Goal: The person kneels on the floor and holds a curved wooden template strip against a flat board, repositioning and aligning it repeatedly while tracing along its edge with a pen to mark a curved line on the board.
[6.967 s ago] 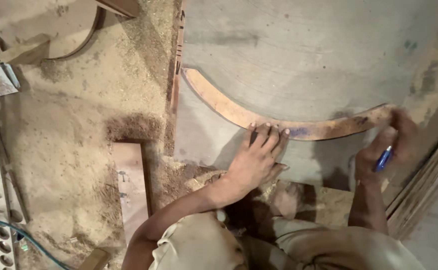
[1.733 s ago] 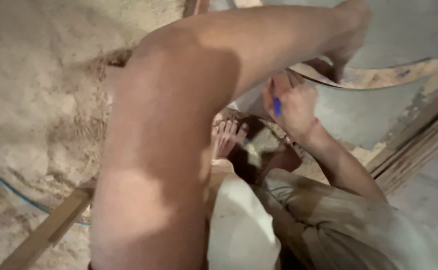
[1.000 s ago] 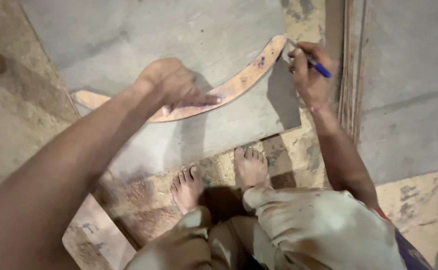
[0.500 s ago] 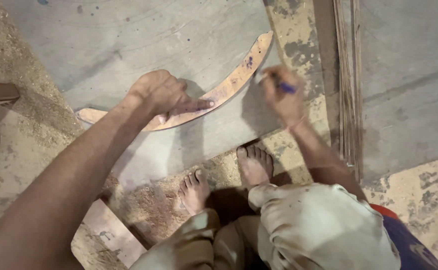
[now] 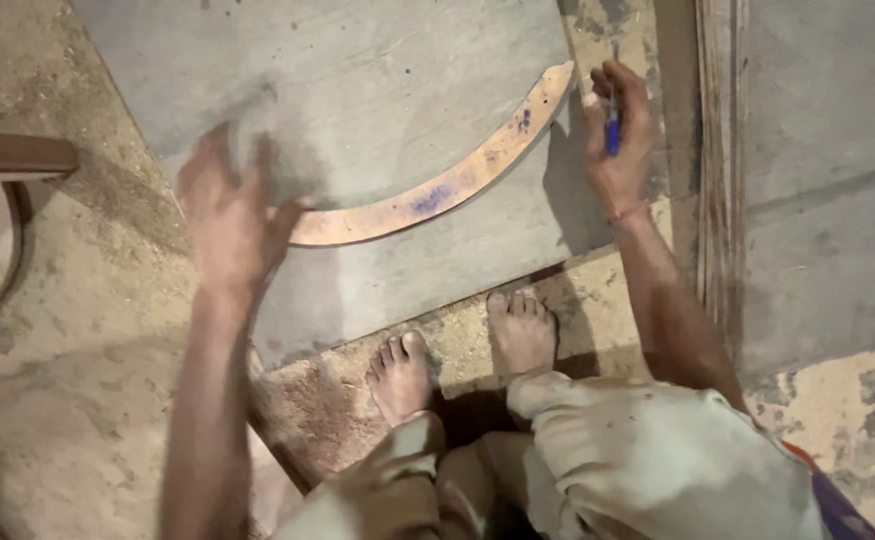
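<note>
The person squats on the dusty floor [image 5: 78, 400], both bare feet planted at the near edge of a large grey sheet [image 5: 378, 80] that lies flat in front of them. On that sheet rests a long curved wooden strip [image 5: 438, 190], orange-brown, bowed like a crescent, with a few blue smudges along its face.

The left hand [image 5: 233, 215] is blurred, fingers spread wide and loose, gripping nothing. It sits at the strip's lower left end; its fingertips seem to overlap that end, but through the blur I cannot tell whether they press on the wood or hang just above it. From this hand the strip sweeps away up and to the right.

The right hand [image 5: 618, 130] is curled closed around a blue pen [image 5: 612, 128], which stands nearly upright in the fist, its tip pointing away from the body. The strip's upper right end lies just to the left of this hand, close to the knuckles, though I cannot tell if they touch. A thin reddish thread circles the wrist below it.

To the right of the right hand, a stack of thin boards [image 5: 723, 170] runs edge-on away from the person, with another grey panel [image 5: 828, 180] beyond. Far to the left of the left hand, a brown wooden bar [image 5: 13, 155] juts in from the frame's edge. Sawdust covers the ground around the 2 feet.
</note>
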